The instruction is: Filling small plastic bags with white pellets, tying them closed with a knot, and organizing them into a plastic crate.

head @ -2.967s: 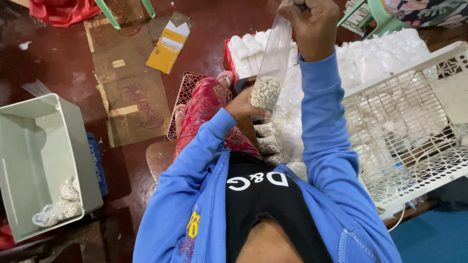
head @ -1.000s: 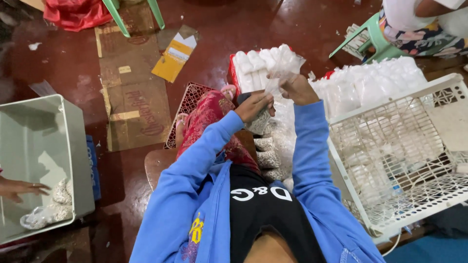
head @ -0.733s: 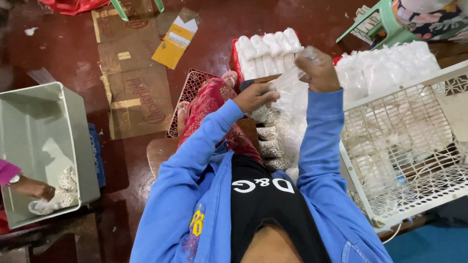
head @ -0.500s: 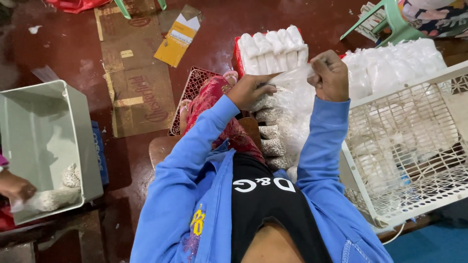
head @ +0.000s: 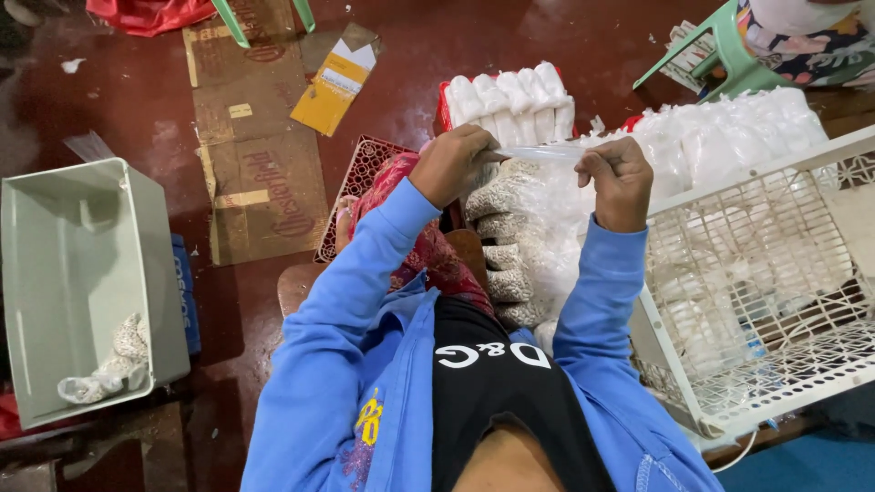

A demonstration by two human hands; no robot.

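My left hand (head: pixel 453 162) and my right hand (head: pixel 618 178) hold the two ends of a thin clear plastic bag (head: pixel 540 153), stretched level between them at chest height. Both arms wear blue sleeves. Right under the hands lies a heap of filled clear bags (head: pixel 519 239) with small pale grains inside, resting in my lap. Beyond the hands stands a row of white filled packets (head: pixel 509 97) in a red holder.
A white plastic crate (head: pixel 764 273) stands at my right, with more clear bags (head: pixel 729 137) behind it. A grey-green bin (head: pixel 82 282) holding a few tied bags sits at the left. Flattened cardboard (head: pixel 260 150) and a yellow carton (head: pixel 334 82) lie on the dark red floor. A green stool (head: pixel 720 50) is far right.
My right hand came down from high overhead, where it held a long bag upright. Both hands now pull a bag flat between them. Another person's hand at the bin has left.
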